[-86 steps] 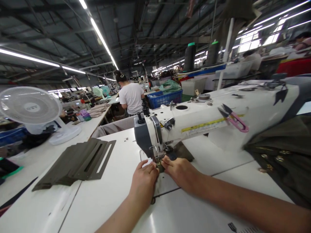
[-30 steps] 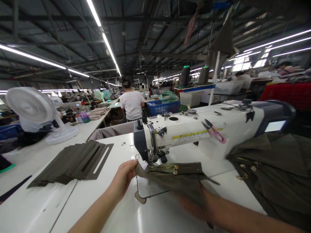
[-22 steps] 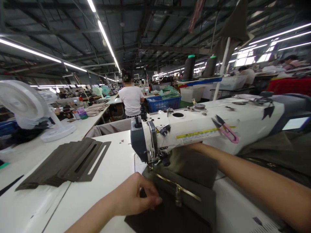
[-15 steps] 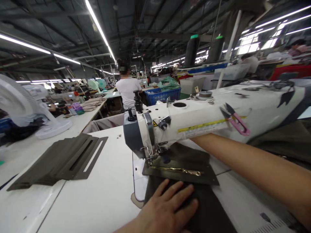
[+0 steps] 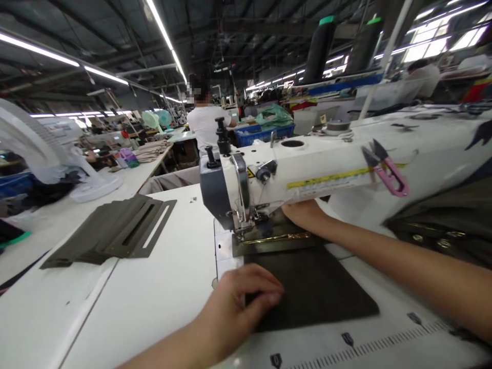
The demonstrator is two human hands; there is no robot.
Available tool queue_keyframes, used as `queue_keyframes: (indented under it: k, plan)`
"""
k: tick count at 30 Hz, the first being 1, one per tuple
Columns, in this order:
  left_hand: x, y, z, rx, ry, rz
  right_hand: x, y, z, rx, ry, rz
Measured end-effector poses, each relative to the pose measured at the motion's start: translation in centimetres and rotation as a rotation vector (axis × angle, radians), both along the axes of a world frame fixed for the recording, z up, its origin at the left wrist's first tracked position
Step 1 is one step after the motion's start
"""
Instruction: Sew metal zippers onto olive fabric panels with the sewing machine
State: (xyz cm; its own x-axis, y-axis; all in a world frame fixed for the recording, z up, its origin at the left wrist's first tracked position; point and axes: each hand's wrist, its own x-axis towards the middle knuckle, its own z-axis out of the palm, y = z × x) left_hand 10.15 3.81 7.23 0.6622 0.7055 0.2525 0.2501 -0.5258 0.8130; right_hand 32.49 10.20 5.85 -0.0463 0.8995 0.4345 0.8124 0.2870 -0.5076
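Note:
A dark olive fabric panel lies flat on the white sewing machine bed. Along its far side, a strip with a gold-toothed zipper runs to the needle and presser foot. My left hand rests over the panel's left part, fingers curled and pressed against the thumb; whether cloth is pinched between them is hidden. My right hand reaches under the arm of the sewing machine, over fabric behind the zipper. Its fingers are hidden behind the machine head.
Left on the table lies a fanned stack of olive pieces, some with slots. Pink thread snips hang on the machine arm. More zippered fabric lies at right. Beyond are a white fan, a blue crate and a person.
My left hand has gone from spread flat on the panel to curled. The panel's near edge and the ruler now show. My right hand is more visible behind the zipper; the view has shifted.

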Motion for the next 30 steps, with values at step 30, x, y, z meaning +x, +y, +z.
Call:
queue_keyframes:
  k: [30]
  plan:
    - [-2.0, 5.7, -4.2, 0.798, 0.389, 0.391, -6.4, -1.5, -2.5, 0.1, -0.295, 0.399]
